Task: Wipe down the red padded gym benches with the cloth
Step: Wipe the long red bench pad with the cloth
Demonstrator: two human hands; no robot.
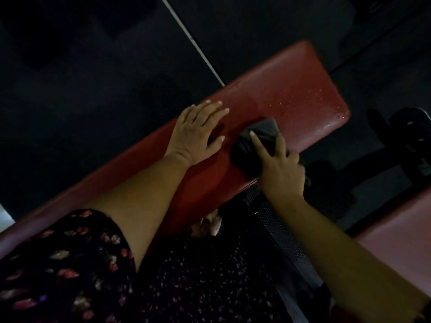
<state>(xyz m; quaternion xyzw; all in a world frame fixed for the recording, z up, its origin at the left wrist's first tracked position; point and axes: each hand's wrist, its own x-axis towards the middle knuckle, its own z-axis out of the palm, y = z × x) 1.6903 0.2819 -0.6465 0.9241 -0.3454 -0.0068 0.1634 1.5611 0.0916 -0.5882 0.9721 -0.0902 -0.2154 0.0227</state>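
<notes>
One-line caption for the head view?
Right hand presses a dark cloth onto the red bench; left hand rests flat beside it.

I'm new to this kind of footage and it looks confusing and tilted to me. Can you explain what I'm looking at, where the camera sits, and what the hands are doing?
There is no machine here: a person wears one camera on the head, looking down at their own arms, so the view tilts. The long red shape is a padded gym bench over a dark floor. The left hand rests flat on the padding with straight fingers. The right hand holds a dark cloth against the bench near its edge. Small droplets glint on the far end. A second red bench shows at lower right.
</notes>
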